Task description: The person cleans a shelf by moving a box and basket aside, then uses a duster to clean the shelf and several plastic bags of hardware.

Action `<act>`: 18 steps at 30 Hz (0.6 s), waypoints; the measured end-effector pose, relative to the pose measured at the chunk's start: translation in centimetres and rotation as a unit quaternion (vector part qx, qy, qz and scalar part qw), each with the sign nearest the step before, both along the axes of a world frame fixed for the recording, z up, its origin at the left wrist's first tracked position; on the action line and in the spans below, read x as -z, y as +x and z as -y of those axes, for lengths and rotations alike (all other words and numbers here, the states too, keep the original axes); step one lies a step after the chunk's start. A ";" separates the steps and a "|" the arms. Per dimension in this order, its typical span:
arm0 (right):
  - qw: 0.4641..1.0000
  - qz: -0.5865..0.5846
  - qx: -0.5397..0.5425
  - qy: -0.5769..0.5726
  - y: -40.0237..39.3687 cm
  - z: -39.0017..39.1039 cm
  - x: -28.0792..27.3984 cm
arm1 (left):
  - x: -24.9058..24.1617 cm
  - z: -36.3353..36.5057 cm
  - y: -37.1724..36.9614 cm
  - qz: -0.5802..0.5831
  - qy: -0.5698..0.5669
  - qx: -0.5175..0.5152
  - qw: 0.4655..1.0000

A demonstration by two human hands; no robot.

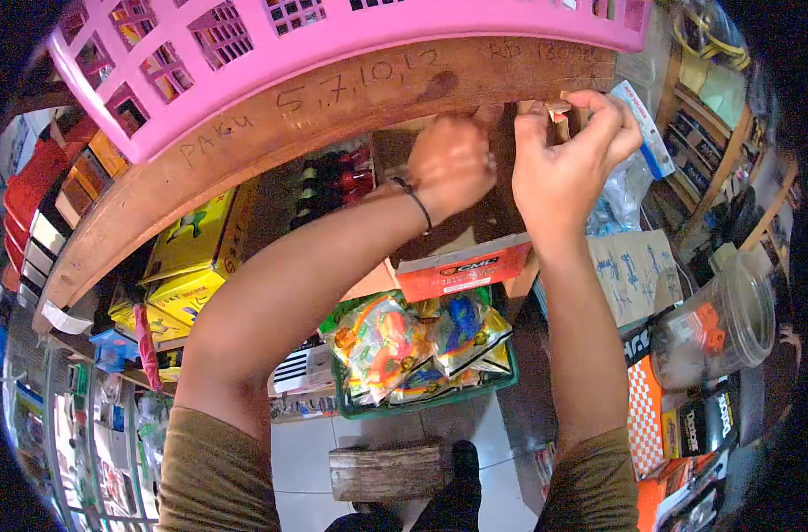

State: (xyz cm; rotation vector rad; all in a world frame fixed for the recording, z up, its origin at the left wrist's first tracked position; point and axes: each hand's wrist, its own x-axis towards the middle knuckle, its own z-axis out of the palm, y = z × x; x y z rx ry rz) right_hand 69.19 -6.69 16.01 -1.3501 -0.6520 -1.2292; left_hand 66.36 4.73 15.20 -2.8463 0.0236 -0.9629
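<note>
My left hand (452, 164), with a dark band at its wrist, is at the underside of a wooden shelf board (351, 89). It is blurred, and its fingers are partly hidden. To its right, my right hand (572, 151) is raised at the same board, thumb and fingers pinched around a small brown and red piece (559, 117) that I cannot make out. Below my hands sits a red CML box (463, 266). Lower down, a green basket (430, 403) holds several colourful plastic packets (386, 341).
A pink basket (333, 44) rests on the board above. Yellow boxes (180, 293) stand at the left. A clear plastic jar (732, 319) with orange items and a brown paper package (639, 275) are at the right. A wooden stool (386, 474) is on the tiled floor.
</note>
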 end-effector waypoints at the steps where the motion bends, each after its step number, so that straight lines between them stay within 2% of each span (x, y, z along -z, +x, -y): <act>1: 1.000 0.013 0.016 -0.003 0.2 0.1 0.1 | -0.2 -0.2 -0.3 -0.001 -0.001 0.000 1.000; 3: 1.000 0.014 0.014 -0.014 0.5 0.5 0.2 | -0.9 -0.7 -1.1 0.081 -0.067 0.096 0.990; 4: 1.000 0.014 0.009 -0.024 0.5 0.7 0.3 | -2.1 -0.2 -2.1 0.081 -0.068 0.095 0.990; 6: 0.999 0.020 0.022 -0.039 0.0 1.1 0.2 | -4.2 0.5 -3.7 -0.174 -0.093 -0.014 0.980; 7: 0.998 0.004 0.017 -0.053 -0.3 1.3 0.0 | -3.4 -0.3 -4.1 -0.172 -0.095 -0.016 0.980; 9: 0.996 -0.025 0.011 -0.090 -1.2 2.0 -0.3 | -0.9 -2.4 -4.9 -0.014 0.101 0.058 0.993; 10: 0.995 -0.021 0.012 -0.093 -1.6 2.8 -0.2 | -0.6 -1.7 -6.5 0.050 -0.062 0.046 0.996; 11: 0.994 -0.030 -0.002 -0.100 -2.0 3.7 0.1 | -0.2 -0.6 -8.8 0.114 -0.223 0.034 0.968; 12: 0.993 -0.037 -0.015 -0.107 -2.8 4.4 0.3 | -1.1 0.6 -11.7 0.114 -0.317 0.036 0.941; 13: 0.993 -0.067 -0.007 -0.095 -4.5 5.0 0.6 | 0.2 0.2 -14.3 0.133 -0.337 0.065 0.930; 14: 0.992 -0.095 0.000 -0.083 -6.6 5.7 1.1 | 1.2 0.5 -17.6 0.184 -0.265 0.116 0.939; 15: 0.987 -0.134 -0.026 -0.083 -9.3 6.1 1.8 | 2.1 1.3 -21.1 0.181 -0.288 0.106 0.934; 16: 0.980 -0.172 -0.053 -0.083 -12.1 6.0 2.6 | 3.5 2.5 -24.9 0.164 -0.348 0.037 0.922; 18: 0.971 -0.174 -0.147 -0.072 -17.0 4.5 4.7 | 6.4 3.0 -31.4 0.172 -0.357 0.043 0.917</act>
